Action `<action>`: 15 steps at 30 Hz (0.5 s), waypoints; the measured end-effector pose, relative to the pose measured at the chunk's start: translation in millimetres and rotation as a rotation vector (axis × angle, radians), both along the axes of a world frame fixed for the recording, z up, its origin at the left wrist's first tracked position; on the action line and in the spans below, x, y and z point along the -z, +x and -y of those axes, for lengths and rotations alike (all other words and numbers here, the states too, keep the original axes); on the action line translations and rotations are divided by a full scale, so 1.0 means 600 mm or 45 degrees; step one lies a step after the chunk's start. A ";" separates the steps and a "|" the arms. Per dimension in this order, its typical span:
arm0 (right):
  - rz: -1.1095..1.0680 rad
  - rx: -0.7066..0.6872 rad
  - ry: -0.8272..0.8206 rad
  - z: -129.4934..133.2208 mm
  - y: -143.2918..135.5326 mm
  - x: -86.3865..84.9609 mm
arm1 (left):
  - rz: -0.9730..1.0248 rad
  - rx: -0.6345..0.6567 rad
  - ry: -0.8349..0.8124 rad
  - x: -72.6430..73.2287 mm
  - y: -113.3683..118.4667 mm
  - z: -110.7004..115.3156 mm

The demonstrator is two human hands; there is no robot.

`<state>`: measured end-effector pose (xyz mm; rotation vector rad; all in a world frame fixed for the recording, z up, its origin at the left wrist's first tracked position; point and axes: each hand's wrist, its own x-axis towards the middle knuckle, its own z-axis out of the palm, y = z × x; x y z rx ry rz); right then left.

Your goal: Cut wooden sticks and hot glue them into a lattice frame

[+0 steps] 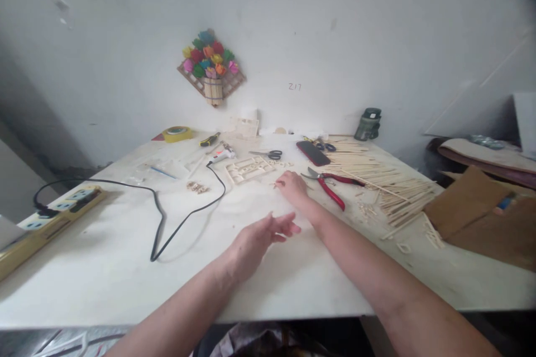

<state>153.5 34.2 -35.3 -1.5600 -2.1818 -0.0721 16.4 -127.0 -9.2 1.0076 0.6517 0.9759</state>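
My left hand (264, 235) hovers over the near middle of the white table with its fingers apart, holding nothing. Farther forward, my right hand (292, 187) is low at the tabletop, its fingertips pinched on a small pale wooden piece (275, 184), mostly hidden by the fingers. Just beyond it lies a flat frame (247, 170) of glued wooden sticks, with small wooden bits (286, 164) by its right end. Red-handled pruning shears (329, 185) lie open to the right of my right hand.
A white glue gun (223, 155) trails a black cord to a power strip (62, 217) at left. Behind are scissors (271, 154), a phone (312, 153), yellow tape (176, 134) and a green bottle (368, 124). Many wooden sticks (393, 195) and a cardboard box (481, 217) occupy the right.
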 end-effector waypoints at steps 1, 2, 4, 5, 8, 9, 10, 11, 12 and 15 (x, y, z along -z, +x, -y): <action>-0.007 0.004 0.004 0.000 0.000 0.002 | 0.017 0.068 0.000 0.000 0.007 0.005; -0.015 0.005 0.009 0.000 0.001 0.004 | 0.058 0.129 -0.024 -0.002 0.012 0.008; -0.030 0.007 0.022 0.002 0.001 0.006 | 0.182 0.218 -0.072 -0.008 0.016 0.010; -0.035 0.009 0.030 0.003 0.001 0.007 | 0.241 0.238 -0.093 -0.011 0.015 0.010; -0.055 0.026 0.051 0.006 0.001 0.007 | 0.315 0.128 -0.106 -0.014 -0.002 0.006; -0.067 0.034 0.050 0.007 0.001 0.007 | 0.299 0.010 -0.096 -0.012 -0.011 0.006; -0.082 0.044 0.046 0.007 0.001 0.007 | 0.267 -0.166 -0.096 -0.008 -0.021 0.005; -0.099 0.053 0.039 0.007 0.002 0.007 | 0.227 -0.361 -0.110 -0.004 -0.033 0.006; -0.115 0.064 0.032 0.006 0.002 0.007 | 0.175 -0.544 -0.138 0.001 -0.044 0.006; -0.153 0.085 -0.002 0.000 0.004 0.008 | 0.043 -0.899 -0.123 0.012 -0.076 0.005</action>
